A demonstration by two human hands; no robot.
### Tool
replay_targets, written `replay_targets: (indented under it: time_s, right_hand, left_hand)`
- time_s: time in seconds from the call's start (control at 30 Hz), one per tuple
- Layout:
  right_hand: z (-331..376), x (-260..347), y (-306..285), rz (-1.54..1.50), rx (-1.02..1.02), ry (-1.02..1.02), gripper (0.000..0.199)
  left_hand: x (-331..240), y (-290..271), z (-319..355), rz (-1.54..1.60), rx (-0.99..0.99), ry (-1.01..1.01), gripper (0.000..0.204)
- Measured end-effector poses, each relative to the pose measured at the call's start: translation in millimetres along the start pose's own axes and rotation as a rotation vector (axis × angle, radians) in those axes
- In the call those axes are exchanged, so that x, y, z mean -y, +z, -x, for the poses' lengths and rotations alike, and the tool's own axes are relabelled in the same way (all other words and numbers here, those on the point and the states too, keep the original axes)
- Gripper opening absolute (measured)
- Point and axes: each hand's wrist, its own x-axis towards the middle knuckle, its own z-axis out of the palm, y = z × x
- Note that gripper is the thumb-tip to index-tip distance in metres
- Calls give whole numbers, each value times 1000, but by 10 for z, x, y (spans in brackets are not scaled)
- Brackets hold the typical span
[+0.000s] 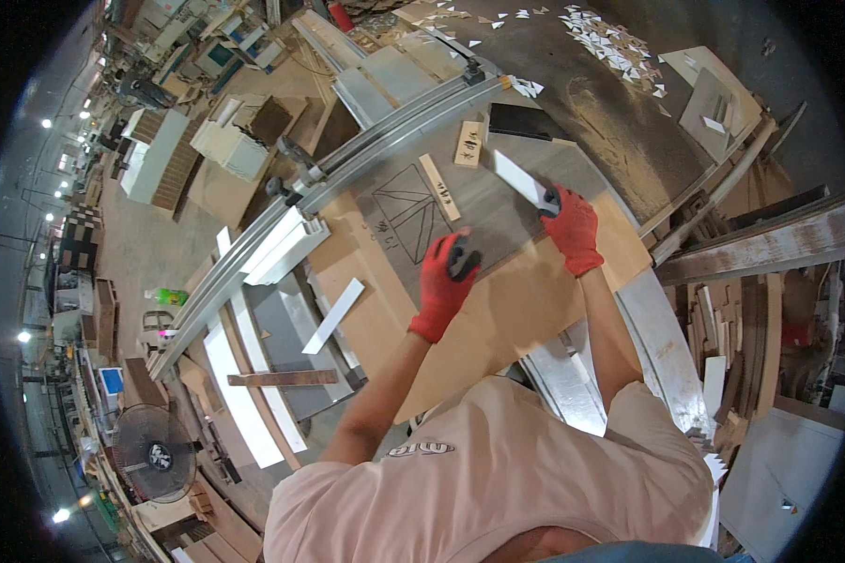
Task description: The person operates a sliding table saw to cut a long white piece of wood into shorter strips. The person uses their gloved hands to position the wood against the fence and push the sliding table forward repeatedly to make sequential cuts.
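Observation:
My right hand (572, 228), in a red glove with dark finger pads, is closed around the lower end of a narrow white board strip (518, 178). The strip points up and left over a grey-brown panel (507, 218). Above the panel's near edge is my left hand (444, 285), gloved alike, its thumb and fingers apart and nothing visible between them. Just beyond its fingertips lies a thin wooden stick (439, 188) with dark marks. A short marked wood block (468, 144) rests farther back. Black lines of a drawn frame (411, 218) cover the panel's left part.
A long metal rail (385, 129) with clamps runs along the far left side. One loose white strip (334, 316) lies left of my left arm, near stacked white pieces (285, 250). White offcuts (610, 47) are scattered at the far right. A fan (155, 454) stands lower left.

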Motion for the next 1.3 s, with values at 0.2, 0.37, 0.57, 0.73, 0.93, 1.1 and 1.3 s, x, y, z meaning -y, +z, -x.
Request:
replay_targets:
  time_s: [0.2,0.37,0.57,0.73,0.93,1.1,1.3]
  right_hand:
    - [-595,-619,223,299,81,-154,54]
    - [-1076,-730,437,263,148,-261,53]
    - [-1220,-756,355,346,-26,-48,55]
    - [-1203,-1007,331,192,-92,354,63]
    - [-1371,-893,424,217,-101,388,52]
    - [-1390,-949,417,239,-43,384,51]
    - [-1260,-397,360,487,-93,-64,48]
  left_hand:
    - [363,986,-972,-345,112,307,47]
    - [619,1471,-1765,-522,161,208,41]
    - [760,1737,-2089,-515,118,195,33]
    - [713,1738,-2113,-451,92,180,32]
    - [753,1669,-2196,-483,147,142,37]
    - [819,1626,-2270,-665,198,339,39]
    - [754,1573,-2275,-811,220,361,31]
